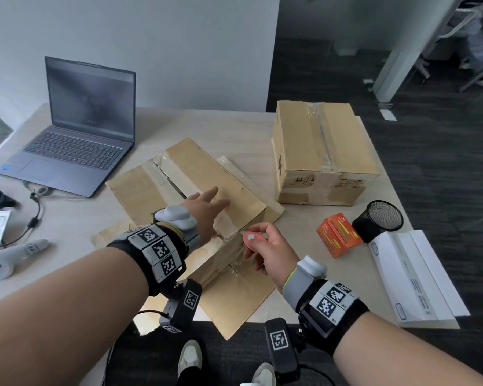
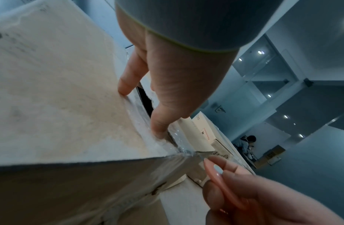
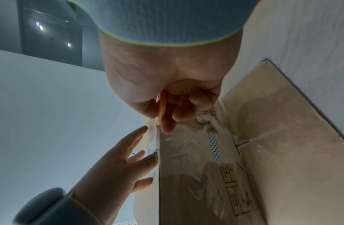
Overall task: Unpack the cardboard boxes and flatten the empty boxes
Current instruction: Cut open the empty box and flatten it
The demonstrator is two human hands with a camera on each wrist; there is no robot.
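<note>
Left hand (image 1: 207,207) is reached forward, palm down, fingers straight and spread flat on top of the near cardboard box (image 1: 184,179); it presses rather than grips. In the left wrist view its fingertips (image 2: 159,126) sit right at the taped centre seam, where a dark slit shows between the top flaps.

Right hand (image 1: 268,249) is low at the box's near top edge, fingers curled, pinching a small pink cutter (image 1: 250,238) between thumb and index. The cutter's tip meets the clear tape at the box corner. Whether a blade is out, cannot tell.

Near box sits mid-table (image 1: 73,224) at the front edge, tilted, top flaps closed but seam partly split, glossy wrinkled tape over the near face, printed marks on the side. Loose flat cardboard (image 1: 234,299) lies under it, hanging over the table edge.

Second cardboard box (image 1: 318,151) stands well apart, rear right, taped closed.

Beside it: orange carton (image 1: 339,238), black mesh cup (image 1: 379,218), white long box (image 1: 413,277). Laptop (image 1: 78,126) rear left, open.
</note>
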